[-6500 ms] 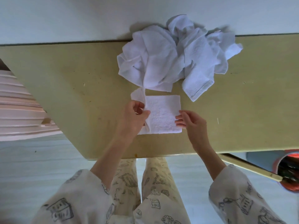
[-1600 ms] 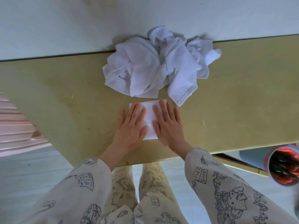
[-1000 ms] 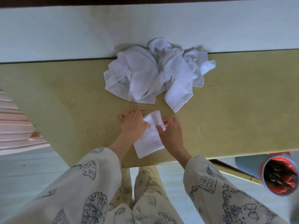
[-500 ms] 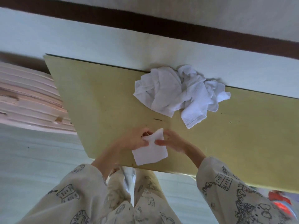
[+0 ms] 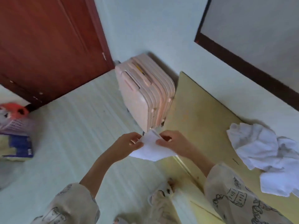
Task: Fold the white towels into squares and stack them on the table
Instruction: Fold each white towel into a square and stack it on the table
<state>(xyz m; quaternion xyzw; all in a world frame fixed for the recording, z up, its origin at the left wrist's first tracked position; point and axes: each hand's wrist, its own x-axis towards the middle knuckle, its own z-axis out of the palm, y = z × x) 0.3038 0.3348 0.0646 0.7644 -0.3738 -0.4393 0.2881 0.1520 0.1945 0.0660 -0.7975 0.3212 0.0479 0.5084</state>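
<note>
A small folded white towel (image 5: 149,148) hangs in the air past the left end of the yellow table (image 5: 199,113), held between both hands. My left hand (image 5: 127,146) pinches its left edge and my right hand (image 5: 173,143) pinches its right edge near the top corner. A crumpled pile of white towels (image 5: 265,152) lies on the table at the right, against the wall.
A pink hard-shell suitcase (image 5: 145,94) stands on the floor against the table's left end. A dark red door (image 5: 48,46) is at the upper left. A bag with packaged goods (image 5: 14,136) sits on the floor at the far left.
Both hands lifted the folded towel off the table and carried it left, beyond the table's end. The view swung left, bringing the suitcase, door and floor into sight.
</note>
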